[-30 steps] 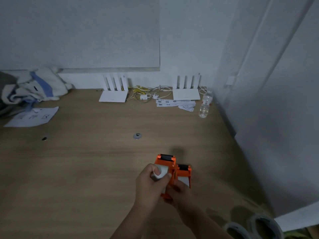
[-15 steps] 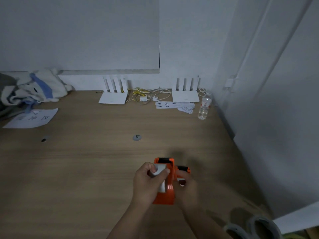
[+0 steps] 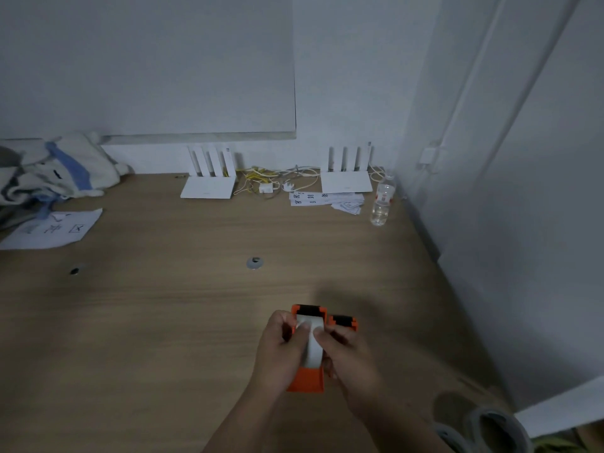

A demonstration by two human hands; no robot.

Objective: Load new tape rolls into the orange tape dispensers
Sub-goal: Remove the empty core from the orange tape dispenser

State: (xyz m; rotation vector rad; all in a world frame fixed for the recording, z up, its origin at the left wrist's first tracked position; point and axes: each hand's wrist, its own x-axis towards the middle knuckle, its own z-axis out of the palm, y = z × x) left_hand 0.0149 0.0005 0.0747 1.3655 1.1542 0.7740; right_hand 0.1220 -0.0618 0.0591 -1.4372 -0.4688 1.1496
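Note:
An orange tape dispenser (image 3: 307, 380) stands on the wooden table (image 3: 163, 322) near the front, with a white tape roll (image 3: 312, 349) sitting in it. My left hand (image 3: 277, 351) grips the dispenser's left side, thumb on the roll. My right hand (image 3: 346, 358) presses on the roll from the right with its fingertips. A second orange dispenser (image 3: 343, 322) stands just behind and right, partly hidden by my right hand.
Two white routers (image 3: 209, 188) (image 3: 346, 183) with cables stand at the back wall. A water bottle (image 3: 382, 204), paper slips (image 3: 323, 199), a paper sheet (image 3: 52, 228), clothing (image 3: 55, 171) and a small washer (image 3: 255, 262) lie around. Tape rolls (image 3: 490, 426) sit at the front right edge.
The front dispenser now stands upright on the table with the roll seated in it. My right hand came up from the dispenser's side onto the roll.

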